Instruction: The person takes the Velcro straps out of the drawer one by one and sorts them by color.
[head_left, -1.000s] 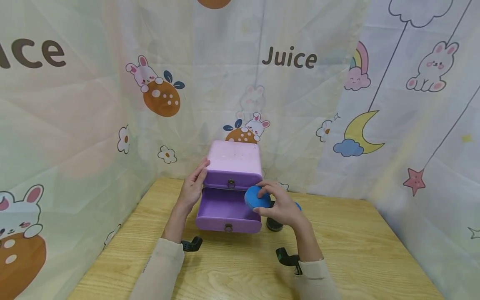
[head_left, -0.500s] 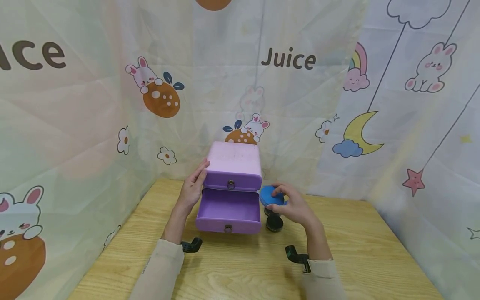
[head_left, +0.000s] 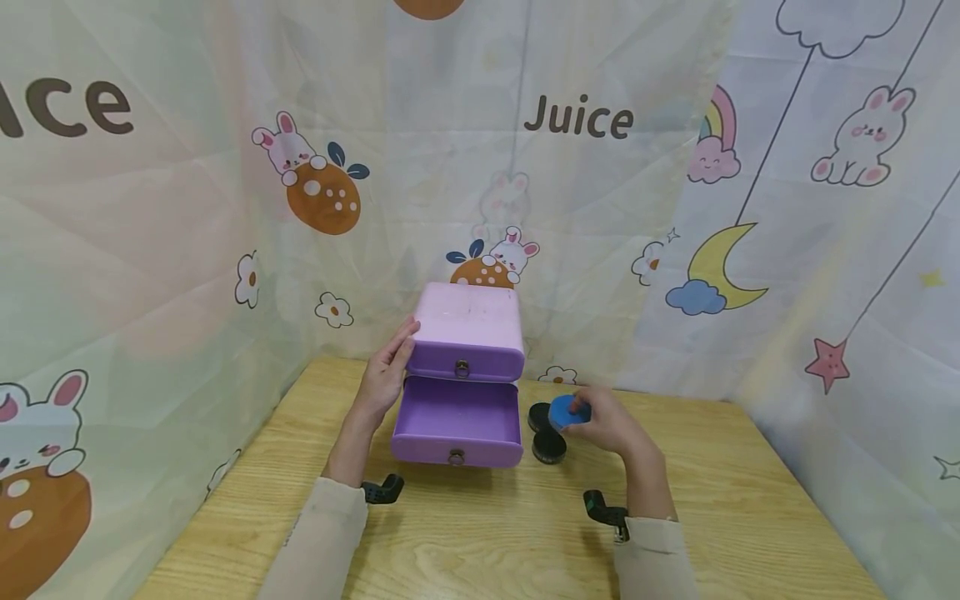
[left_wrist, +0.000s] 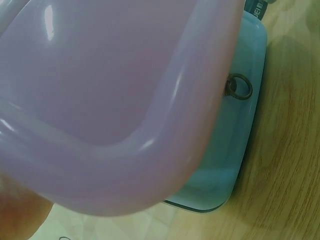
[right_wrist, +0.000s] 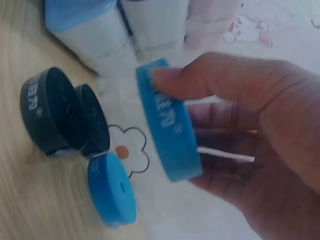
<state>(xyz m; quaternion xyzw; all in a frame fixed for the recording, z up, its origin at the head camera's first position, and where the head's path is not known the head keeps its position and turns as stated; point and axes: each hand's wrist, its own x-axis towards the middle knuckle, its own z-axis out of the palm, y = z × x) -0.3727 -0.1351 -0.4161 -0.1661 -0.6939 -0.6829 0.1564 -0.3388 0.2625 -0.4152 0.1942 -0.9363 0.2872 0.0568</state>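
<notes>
My right hand [head_left: 611, 423] pinches a blue disc [right_wrist: 170, 127] between thumb and fingers. White lettering runs along the disc's rim in the right wrist view, where it is held clear of the others. Near it stand two black discs [right_wrist: 52, 112] and a second blue disc [right_wrist: 111, 190]; in the head view that second one is hidden. My left hand [head_left: 382, 379] rests along the left side of a small pink and purple drawer cabinet [head_left: 468, 315], fingers fairly straight. Below, the lower drawer [head_left: 457, 408] is pulled out, with nothing seen inside. The upper drawer [head_left: 435, 362] is pushed in.
The cabinet stands on a wooden table [head_left: 480, 542] near the back, close to a printed cloth wall [head_left: 405, 208]. Another cloth wall [head_left: 885, 417] borders the right side. Ring handles [left_wrist: 240, 87] hang on the drawer fronts.
My right hand has carried the blue disc from over the lower drawer out to the right, down beside the black discs. The left hand and cabinet stay in place.
</notes>
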